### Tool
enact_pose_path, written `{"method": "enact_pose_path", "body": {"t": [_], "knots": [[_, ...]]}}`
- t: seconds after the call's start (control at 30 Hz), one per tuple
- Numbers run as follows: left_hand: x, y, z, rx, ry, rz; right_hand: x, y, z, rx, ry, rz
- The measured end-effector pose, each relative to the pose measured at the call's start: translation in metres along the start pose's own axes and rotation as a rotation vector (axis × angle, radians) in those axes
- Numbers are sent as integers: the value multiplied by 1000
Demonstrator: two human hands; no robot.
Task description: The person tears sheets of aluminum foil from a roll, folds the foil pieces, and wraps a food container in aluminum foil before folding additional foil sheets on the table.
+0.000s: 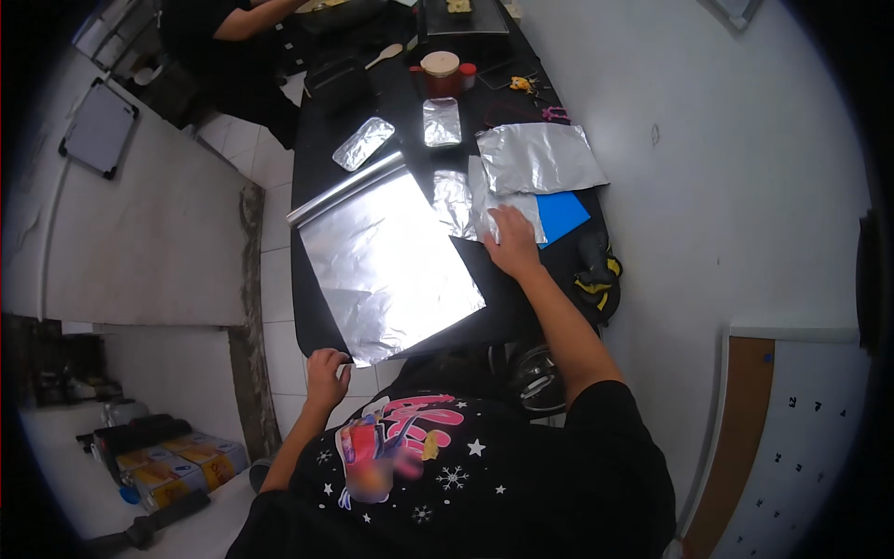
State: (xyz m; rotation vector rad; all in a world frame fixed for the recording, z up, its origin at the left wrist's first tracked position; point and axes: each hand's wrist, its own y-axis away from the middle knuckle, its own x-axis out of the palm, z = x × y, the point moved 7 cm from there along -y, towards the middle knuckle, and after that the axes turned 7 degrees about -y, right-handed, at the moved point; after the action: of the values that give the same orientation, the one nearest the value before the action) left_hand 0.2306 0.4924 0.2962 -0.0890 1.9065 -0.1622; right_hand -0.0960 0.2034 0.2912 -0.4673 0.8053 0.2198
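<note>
A wide sheet of foil (386, 261) lies unrolled on the black table, its roll (346, 189) at the far left end. My left hand (328, 377) is at the sheet's near left corner, fingers curled; whether they grip the foil is too small to tell. On the right, my right hand (510, 240) rests with fingers spread on a smaller foil piece (484, 200). Beside that piece is a narrow foil piece (453, 200), and a larger folded foil piece (540, 158) lies beyond, partly over a blue flat item (563, 216).
Two foil-covered rectangular items (365, 143) (441, 122) lie farther back. Behind them are a red-brown pot (440, 74), a red-lidded jar (467, 74) and a wooden spoon (384, 57). Another person (223, 56) stands at the far left. A black-and-yellow object (598, 275) is by the right edge.
</note>
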Motion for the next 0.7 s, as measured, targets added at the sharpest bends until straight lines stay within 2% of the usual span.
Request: {"method": "enact_pose_path", "body": {"t": [0.1, 0.13, 0.23, 0.33, 0.43, 0.53, 0.63, 0.7], "knots": [[-1, -7, 4, -6, -7, 7, -13, -24, -23, 144, 463, 61], [-1, -10, 5, 0, -13, 5, -15, -30, -28, 201, 507, 135], [-4, -19, 5, 21, -16, -4, 3, -40, -53, 92, 611, 185], [-8, -27, 4, 42, -10, -32, 13, -44, -60, -32, 668, 103], [-9, -37, 3, 46, 7, -64, -5, -58, -55, -50, 541, -2], [-12, -41, 1, -5, 31, -84, -47, -64, -7, -262, 299, -169], [-5, -51, 2, -46, 144, -107, -70, -59, 62, -339, -91, -93], [-1, -64, 3, -123, 286, -100, -74, -35, 119, -456, -173, -46]]}}
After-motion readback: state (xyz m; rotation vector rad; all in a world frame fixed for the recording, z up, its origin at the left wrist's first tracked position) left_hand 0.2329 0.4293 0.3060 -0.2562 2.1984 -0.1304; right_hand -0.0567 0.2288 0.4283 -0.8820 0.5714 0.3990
